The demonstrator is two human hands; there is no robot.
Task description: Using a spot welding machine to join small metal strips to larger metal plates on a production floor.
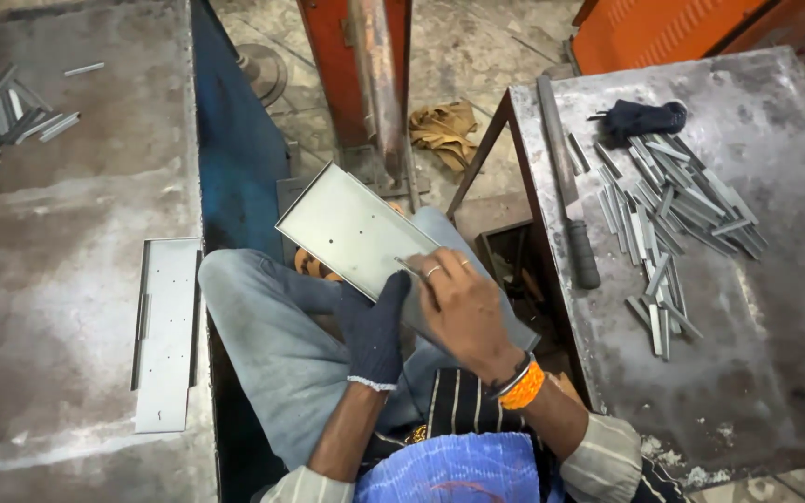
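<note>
sheet-metal panel (351,233) on lap, stiff, light, likely sharp-edged, best held by its folded rims | gloved left hand (372,326) fingers clamp near edge | bare right hand (463,307) fingers pinch small metal strip (406,268) against it | strip pile (677,205) on desk (775,373) right of fingers

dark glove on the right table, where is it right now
In the head view the dark glove lies at the far end of the right-hand metal table, just beyond the pile of small metal strips.
</note>
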